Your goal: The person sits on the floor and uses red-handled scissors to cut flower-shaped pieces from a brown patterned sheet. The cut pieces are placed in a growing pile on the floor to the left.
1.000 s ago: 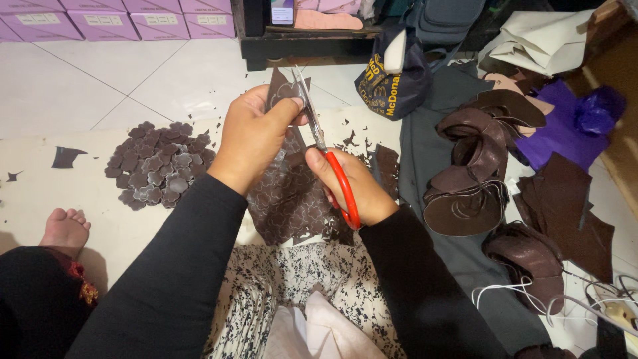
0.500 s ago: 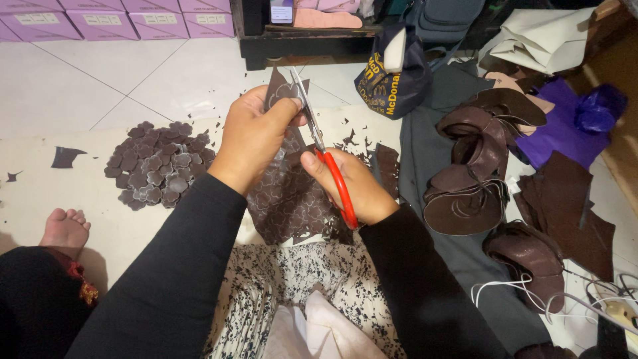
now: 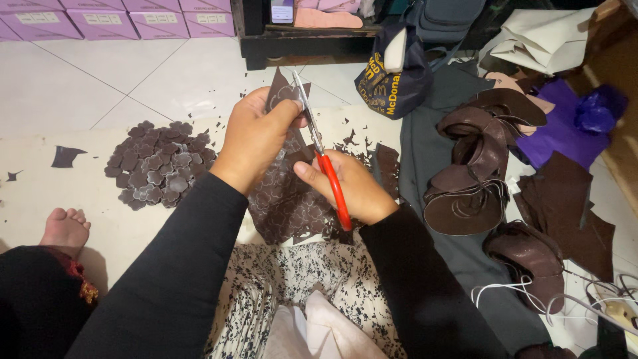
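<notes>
We hold a dark brown sheet of material up over our lap, its surface marked with rows of flower outlines. Our left hand grasps the sheet's upper part, fingers clenched on a small piece at its top edge near 12 o'clock from the hand. Our right hand grips the red-handled scissors, fingers wrapped through and round the red loops; the metal blades point up toward 12 o'clock and meet the sheet just beside the left thumb. We cannot tell how far apart the blades stand.

At 9 o'clock from our hands a pile of cut flower shapes lies on the pale floor mat, well apart from the sheet. Small dark scraps lie farther out at 9 o'clock, and a bare foot rests at 8 o'clock. At 3 o'clock a heap of brown shoe uppers sits on a grey cloth, with flat dark brown pieces beyond it. At 1 o'clock a dark blue bag leans near a black low shelf. Purple material lies at 2 o'clock. Pink boxes line the tiled floor at 11 o'clock. A patterned black and white cloth covers our lap at 6 o'clock.
</notes>
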Demonstrator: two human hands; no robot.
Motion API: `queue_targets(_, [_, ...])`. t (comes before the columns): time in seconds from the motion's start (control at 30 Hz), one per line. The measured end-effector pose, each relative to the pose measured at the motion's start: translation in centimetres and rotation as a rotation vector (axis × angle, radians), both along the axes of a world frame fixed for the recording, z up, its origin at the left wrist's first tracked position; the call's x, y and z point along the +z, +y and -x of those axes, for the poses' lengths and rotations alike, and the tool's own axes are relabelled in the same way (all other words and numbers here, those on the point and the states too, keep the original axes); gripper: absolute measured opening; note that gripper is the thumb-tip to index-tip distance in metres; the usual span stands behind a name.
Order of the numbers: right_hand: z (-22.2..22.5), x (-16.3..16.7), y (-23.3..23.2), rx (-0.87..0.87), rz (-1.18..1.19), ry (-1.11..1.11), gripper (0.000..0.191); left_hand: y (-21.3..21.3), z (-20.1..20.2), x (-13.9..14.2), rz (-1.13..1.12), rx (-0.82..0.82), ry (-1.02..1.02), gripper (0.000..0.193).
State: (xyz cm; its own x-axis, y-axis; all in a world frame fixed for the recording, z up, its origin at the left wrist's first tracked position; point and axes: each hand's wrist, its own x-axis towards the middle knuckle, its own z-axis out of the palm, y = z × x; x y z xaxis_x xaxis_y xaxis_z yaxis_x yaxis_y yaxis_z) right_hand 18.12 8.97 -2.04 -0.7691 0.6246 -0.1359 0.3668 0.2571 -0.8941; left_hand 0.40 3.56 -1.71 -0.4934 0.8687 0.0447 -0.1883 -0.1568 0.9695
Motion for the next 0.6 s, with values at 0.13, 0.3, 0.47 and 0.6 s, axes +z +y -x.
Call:
queue_targets(0.13, [0.09,-0.25,-0.03,0.019,-0.039,0.017,0.041,0.06,-0.01,-0.22,-0.033,-0.004,-0.008,0.013])
queue_targets(0.3, [0.12,-0.34,0.06,0.008,-0.06,-0.04,0.042,0.15,0.1,-0.33,0.006,-0.005,0.012,0.013])
queue_targets(0.47, [0.02,-0.14,0.03,0.009,-0.039,-0.014,0.04,0.07,0.07,-0.31,-0.003,-0.004,0.012,0.013])
queue_targets(0.6, [0.05,0.03,0.02,0.01,-0.101,-0.02,0.041,0.19,0.04,-0.3,-0.033,-0.006,-0.011,0.013])
